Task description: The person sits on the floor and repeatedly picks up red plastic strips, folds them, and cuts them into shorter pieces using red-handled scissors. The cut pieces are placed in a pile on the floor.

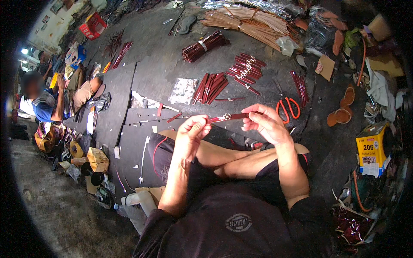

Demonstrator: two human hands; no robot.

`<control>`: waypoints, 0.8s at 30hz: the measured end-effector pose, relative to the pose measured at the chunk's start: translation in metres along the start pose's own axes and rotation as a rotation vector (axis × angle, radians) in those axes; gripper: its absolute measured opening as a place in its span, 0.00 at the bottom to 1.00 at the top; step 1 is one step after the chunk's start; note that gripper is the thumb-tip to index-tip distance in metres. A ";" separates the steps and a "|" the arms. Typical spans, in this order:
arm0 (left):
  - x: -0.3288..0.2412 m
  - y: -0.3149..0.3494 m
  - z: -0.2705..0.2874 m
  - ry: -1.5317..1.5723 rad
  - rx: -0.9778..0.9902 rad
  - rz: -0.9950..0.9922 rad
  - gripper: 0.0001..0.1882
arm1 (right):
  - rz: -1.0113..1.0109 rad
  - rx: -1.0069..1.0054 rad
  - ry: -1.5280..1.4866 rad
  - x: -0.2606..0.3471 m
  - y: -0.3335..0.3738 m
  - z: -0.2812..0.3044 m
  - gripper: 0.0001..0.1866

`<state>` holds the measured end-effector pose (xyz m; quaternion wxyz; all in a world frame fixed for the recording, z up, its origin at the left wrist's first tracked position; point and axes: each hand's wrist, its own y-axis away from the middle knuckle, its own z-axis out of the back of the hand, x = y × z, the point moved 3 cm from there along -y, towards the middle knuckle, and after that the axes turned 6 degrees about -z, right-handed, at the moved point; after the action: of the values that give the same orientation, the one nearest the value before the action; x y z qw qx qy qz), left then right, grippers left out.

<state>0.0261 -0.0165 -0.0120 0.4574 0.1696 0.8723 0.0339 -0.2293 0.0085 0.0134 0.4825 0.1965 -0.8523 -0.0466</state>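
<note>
From the head camera, the left hand and right hand both pinch one dark red strap with a small metal buckle, holding it level above the crossed legs. Just beyond it on the dark floor mat lie heaps of matching red straps, with orange-handled scissors near the right hand, and a seated person at far left

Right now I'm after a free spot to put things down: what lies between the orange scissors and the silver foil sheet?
A heap of dark red strips and one loose strip, seen in the head view.
</note>
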 end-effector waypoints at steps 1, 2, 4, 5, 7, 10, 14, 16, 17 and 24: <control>0.007 0.001 -0.006 0.161 -0.044 0.075 0.11 | 0.021 0.059 -0.204 -0.009 -0.004 -0.001 0.13; 0.018 -0.001 -0.008 0.374 -0.029 0.126 0.11 | -0.010 0.058 -0.301 -0.022 -0.009 0.000 0.15; 0.036 -0.003 -0.009 0.673 0.007 0.204 0.11 | -0.049 0.146 -0.395 -0.043 -0.020 -0.009 0.13; 0.040 -0.001 -0.018 0.715 0.011 0.209 0.11 | -0.067 0.170 -0.443 -0.052 -0.023 -0.013 0.12; 0.047 -0.002 -0.028 0.792 0.079 0.224 0.11 | -0.058 0.166 -0.445 -0.058 -0.025 -0.014 0.10; 0.049 0.000 -0.037 0.831 0.045 0.271 0.11 | -0.041 0.156 -0.467 -0.060 -0.026 -0.015 0.10; 0.052 -0.001 -0.041 0.837 0.038 0.286 0.12 | -0.038 0.160 -0.447 -0.060 -0.025 -0.014 0.11; 0.053 -0.001 -0.041 0.849 0.041 0.295 0.12 | -0.042 0.138 -0.450 -0.059 -0.024 -0.014 0.11; 0.052 -0.001 -0.042 0.843 0.039 0.294 0.12 | -0.044 0.122 -0.457 -0.059 -0.024 -0.015 0.11; 0.046 -0.006 -0.032 0.859 0.042 0.266 0.17 | -0.077 0.051 -0.381 -0.058 -0.025 -0.009 0.10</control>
<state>-0.0253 -0.0036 -0.0308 0.0421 0.2598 0.9542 0.1421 -0.1883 0.0085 -0.0354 0.3053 0.2287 -0.9210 -0.0796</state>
